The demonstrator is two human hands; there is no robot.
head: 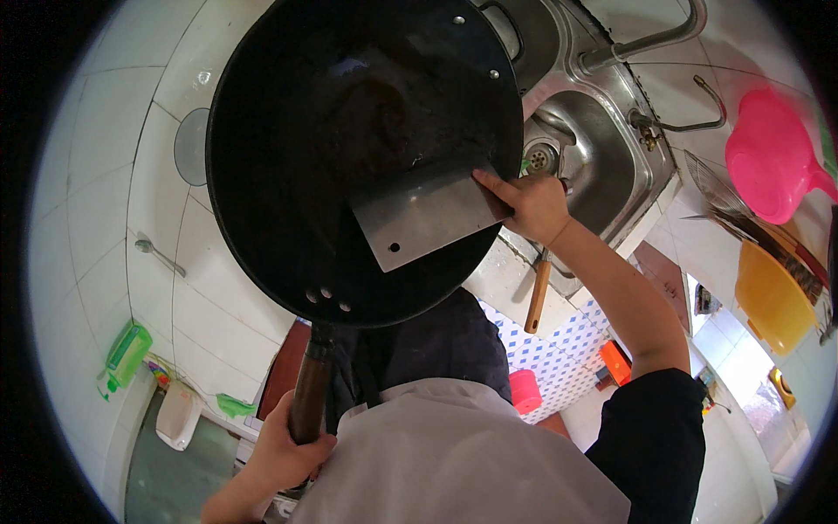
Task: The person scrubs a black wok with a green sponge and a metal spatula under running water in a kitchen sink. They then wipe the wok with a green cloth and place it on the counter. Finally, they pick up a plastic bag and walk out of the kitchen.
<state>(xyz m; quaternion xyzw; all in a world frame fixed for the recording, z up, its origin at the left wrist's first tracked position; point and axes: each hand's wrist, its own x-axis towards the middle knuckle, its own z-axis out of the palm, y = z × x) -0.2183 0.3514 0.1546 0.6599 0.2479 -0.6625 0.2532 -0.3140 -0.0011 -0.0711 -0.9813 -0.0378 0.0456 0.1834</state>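
Note:
My left hand (291,439) is closed around the wooden handle of a large black wok (281,164), which is held up in front of me. In my right hand (537,203) is a cleaver with a wide metal blade (432,216), its index finger laid along the blade. The blade lies over the lower right part of the wok's inside, and whether it touches the surface I cannot tell. The cleaver's own handle is mostly hidden by the hand. Dark wet-looking patches show on the wok's inner surface.
Behind the wok at right is a steel double sink (609,164) with a faucet (648,46). A wooden-handled tool (540,295) rests at its edge. On the tiled counter at left lie a spoon (160,255) and a round grey object (192,147). A pink ladle (772,157) and yellow basin (772,298) hang right.

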